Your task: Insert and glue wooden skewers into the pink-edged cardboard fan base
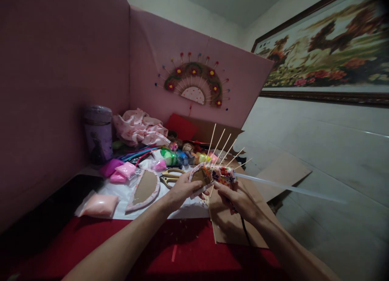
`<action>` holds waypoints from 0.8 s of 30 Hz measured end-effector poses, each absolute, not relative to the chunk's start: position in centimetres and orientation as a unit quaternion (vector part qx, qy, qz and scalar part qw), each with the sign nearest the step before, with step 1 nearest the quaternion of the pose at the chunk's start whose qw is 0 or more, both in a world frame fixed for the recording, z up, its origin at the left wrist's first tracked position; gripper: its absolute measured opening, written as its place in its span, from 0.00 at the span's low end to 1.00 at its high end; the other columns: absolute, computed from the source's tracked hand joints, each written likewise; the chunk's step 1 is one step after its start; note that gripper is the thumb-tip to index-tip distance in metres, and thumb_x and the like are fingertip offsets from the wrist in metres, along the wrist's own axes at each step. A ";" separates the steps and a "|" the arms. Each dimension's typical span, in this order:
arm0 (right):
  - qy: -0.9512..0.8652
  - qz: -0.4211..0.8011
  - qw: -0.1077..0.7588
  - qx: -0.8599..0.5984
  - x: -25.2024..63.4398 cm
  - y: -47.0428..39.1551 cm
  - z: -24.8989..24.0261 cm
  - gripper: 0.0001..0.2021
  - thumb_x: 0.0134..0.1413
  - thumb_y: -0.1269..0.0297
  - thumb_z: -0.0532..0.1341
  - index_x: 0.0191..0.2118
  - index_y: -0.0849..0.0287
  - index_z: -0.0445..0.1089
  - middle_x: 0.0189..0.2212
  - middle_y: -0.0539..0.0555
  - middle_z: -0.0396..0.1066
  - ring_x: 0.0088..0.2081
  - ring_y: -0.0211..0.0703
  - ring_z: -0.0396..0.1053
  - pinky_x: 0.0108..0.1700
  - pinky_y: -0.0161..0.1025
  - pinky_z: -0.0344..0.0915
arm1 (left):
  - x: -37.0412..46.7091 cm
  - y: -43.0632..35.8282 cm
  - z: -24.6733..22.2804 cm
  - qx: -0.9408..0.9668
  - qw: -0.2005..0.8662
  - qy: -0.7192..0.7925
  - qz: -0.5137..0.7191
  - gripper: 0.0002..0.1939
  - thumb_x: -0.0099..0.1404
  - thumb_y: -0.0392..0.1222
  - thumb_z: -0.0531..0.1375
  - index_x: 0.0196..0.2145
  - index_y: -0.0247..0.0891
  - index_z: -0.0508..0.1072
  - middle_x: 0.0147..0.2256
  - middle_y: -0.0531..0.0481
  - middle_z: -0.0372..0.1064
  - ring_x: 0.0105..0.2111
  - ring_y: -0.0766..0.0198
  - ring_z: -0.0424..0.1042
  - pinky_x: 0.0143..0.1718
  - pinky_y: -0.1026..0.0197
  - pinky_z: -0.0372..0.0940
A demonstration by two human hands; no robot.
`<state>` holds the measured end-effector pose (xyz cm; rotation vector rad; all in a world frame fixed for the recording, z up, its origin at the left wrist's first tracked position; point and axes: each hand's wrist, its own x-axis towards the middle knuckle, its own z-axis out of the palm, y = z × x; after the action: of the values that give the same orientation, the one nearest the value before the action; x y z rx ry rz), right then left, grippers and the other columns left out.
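My left hand [181,190] grips a small cardboard half-disc [200,177] edged with pale patterned fabric, thumb across its face. Several thin wooden sticks [223,145] fan up and to the right from behind the piece. In my right hand [240,198] is a glue gun [223,174] with a colourful flowered body, and a long clear glue stick [288,186] juts from its back end. The gun's nozzle points at the half-disc, close to its edge; whether they touch I cannot tell. Below hangs a dark cord [244,231].
On white paper lie another fabric-edged half-disc [145,190], gold-handled scissors [170,177] and a peach clay packet [99,204]. A purple tumbler [97,135] and crumpled pink cloth [138,127] stand behind. Cardboard [226,228] lies at right. A finished-looking fan [194,84] hangs on the pink panel [146,42].
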<state>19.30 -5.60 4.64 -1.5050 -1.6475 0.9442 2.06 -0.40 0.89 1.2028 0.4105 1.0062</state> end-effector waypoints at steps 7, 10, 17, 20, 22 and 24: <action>-0.631 0.360 0.353 -0.590 19.2 -5.7 4.8 0.24 0.53 0.44 0.54 0.17 0.58 0.57 0.13 0.45 0.53 0.14 0.31 0.51 0.13 0.30 0.50 | 2.1 -0.3 0.7 0.535 0.691 0.180 0.451 0.17 0.53 0.39 0.62 0.40 0.31 0.70 0.31 0.46 0.72 0.26 0.63 0.72 0.25 0.62 0.67; -0.631 0.362 0.350 -0.591 19.3 -5.7 4.8 0.24 0.53 0.43 0.54 0.18 0.58 0.57 0.13 0.45 0.53 0.15 0.31 0.51 0.13 0.30 0.50 | 2.1 -0.3 0.7 0.530 0.695 0.178 0.452 0.17 0.52 0.39 0.62 0.40 0.31 0.70 0.31 0.46 0.71 0.26 0.63 0.72 0.25 0.62 0.67; -0.621 0.371 0.350 -0.595 19.4 -5.6 4.6 0.25 0.52 0.41 0.55 0.19 0.58 0.57 0.13 0.45 0.52 0.15 0.31 0.50 0.13 0.29 0.49 | 2.1 -0.2 0.7 0.534 0.691 0.180 0.453 0.17 0.52 0.39 0.62 0.40 0.31 0.70 0.31 0.47 0.71 0.25 0.63 0.72 0.25 0.62 0.67; -0.620 0.375 0.348 -0.596 19.4 -5.6 4.7 0.25 0.52 0.41 0.54 0.19 0.58 0.56 0.13 0.45 0.52 0.16 0.31 0.50 0.14 0.29 0.49 | 2.1 -0.3 0.7 0.534 0.692 0.179 0.451 0.17 0.52 0.39 0.62 0.40 0.32 0.70 0.31 0.47 0.72 0.25 0.63 0.72 0.25 0.62 0.67; -0.617 0.377 0.344 -0.600 19.3 -5.6 4.8 0.25 0.52 0.40 0.54 0.19 0.58 0.56 0.13 0.45 0.52 0.16 0.31 0.50 0.14 0.29 0.49 | 2.1 -0.3 0.8 0.533 0.694 0.181 0.449 0.16 0.52 0.39 0.62 0.39 0.31 0.70 0.29 0.47 0.72 0.24 0.63 0.72 0.25 0.62 0.67; -0.614 0.378 0.342 -0.602 19.3 -5.7 4.9 0.26 0.52 0.40 0.54 0.19 0.58 0.56 0.13 0.45 0.52 0.16 0.31 0.50 0.14 0.30 0.48 | 2.1 -0.3 0.8 0.532 0.694 0.182 0.450 0.16 0.52 0.39 0.62 0.39 0.31 0.70 0.29 0.47 0.71 0.24 0.63 0.72 0.25 0.62 0.67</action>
<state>19.30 -5.69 4.85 -1.5656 -1.5978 0.9832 2.10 -0.31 0.80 1.1880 0.4062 1.0042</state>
